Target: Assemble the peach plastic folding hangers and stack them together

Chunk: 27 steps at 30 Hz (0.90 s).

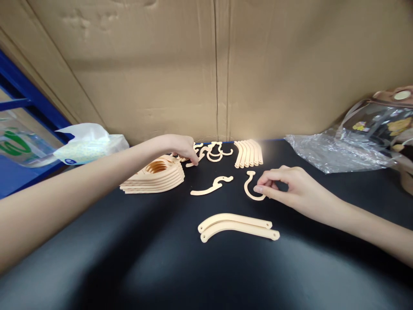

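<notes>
My right hand (290, 185), its thumb and fingers pinched together, is at the open end of a beige plastic hook (248, 189) lying on the black table. Farther back on the left, my left hand (183, 148) reaches down with closed fingers onto a curved beige piece (201, 154); part of its grip is hidden. Between the hands lies a curved arm piece with a hooked end (213, 187). Nearer to me, two bent bars (238, 226) with holes at their ends lie side by side. Beneath my left forearm is a stack of beige hanger-like parts (155, 183).
Several bent bars (248, 153) stand in a row at the back, beside more loose hooks (215, 157). Clear plastic wrap (329, 150) and a transparent bag (377, 116) lie at right. A tissue pack (87, 144) sits left, before a cardboard wall (161, 73).
</notes>
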### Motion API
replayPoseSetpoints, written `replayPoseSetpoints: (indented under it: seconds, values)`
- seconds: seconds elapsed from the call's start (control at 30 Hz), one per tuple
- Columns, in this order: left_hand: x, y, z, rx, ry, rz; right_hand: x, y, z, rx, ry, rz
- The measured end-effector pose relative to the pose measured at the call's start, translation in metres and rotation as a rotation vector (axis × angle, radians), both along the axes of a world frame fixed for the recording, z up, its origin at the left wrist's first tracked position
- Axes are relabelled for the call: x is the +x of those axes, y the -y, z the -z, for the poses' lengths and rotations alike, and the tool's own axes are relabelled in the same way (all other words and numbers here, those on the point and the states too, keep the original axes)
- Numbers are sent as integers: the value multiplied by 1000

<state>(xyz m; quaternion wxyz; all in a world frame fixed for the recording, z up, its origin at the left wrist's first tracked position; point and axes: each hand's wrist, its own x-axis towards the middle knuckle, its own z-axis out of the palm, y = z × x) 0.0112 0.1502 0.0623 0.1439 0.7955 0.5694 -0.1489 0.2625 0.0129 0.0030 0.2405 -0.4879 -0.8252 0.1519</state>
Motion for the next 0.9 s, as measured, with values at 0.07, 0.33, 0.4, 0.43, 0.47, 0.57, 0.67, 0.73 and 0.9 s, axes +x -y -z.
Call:
replayPoseSetpoints:
  seconds: [0.07,0.33,0.4,0.43,0.47,0.57,0.67,0.73,0.9]
  values:
    - [0,2,-3,15,31,-6,0,1,-1,3,-2,-6]
    - [2,59,-19,377,319,1,-1,2,-1,49,18,-6]
    - [1,83,-10,480,444,47,-1,1,0,59,33,-21]
    - [-1,94,-3,490,481,44,-2,1,1,62,40,-27]
    - [-2,103,5,463,499,38,-2,1,2,62,47,-31]
    - [-9,121,31,427,606,71,-3,0,5,69,52,-35]
    - [-17,121,52,443,669,122,-3,-1,7,123,52,-44]
    - [-21,118,62,465,689,164,-3,-2,8,173,54,-54]
    - [-24,114,73,546,703,233,-5,-3,16,220,18,-83]
